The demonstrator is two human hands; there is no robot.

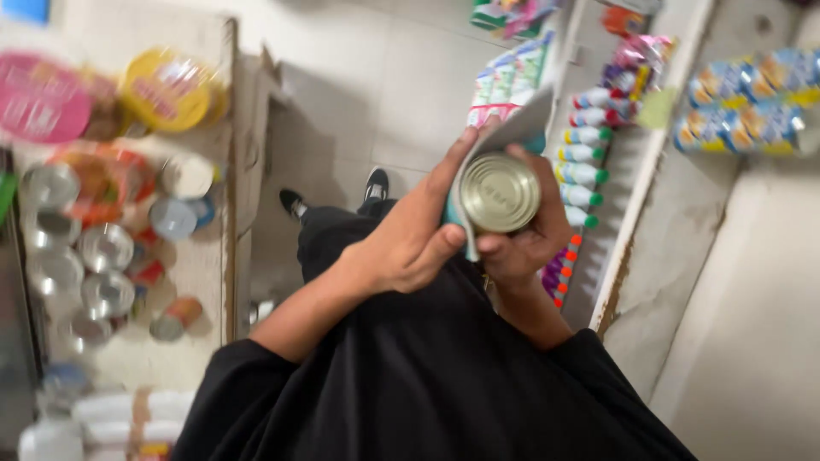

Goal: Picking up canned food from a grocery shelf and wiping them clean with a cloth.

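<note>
Tin can (500, 193) ×1 | right hand (530, 235) grip clamped on it | left hand (410, 243) grip pressing one cloth (512, 130)

Round silver tin (500, 193) centre, yellow (166, 90) and pink lids (41, 98) upper left, seemingly blue-yellow packets (752, 102) upper right

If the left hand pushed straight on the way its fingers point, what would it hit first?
Left hand already lies against the grey cloth wrapped round the can. Beyond that, probably the shelf of capped bottles, though depth is unclear.
</note>
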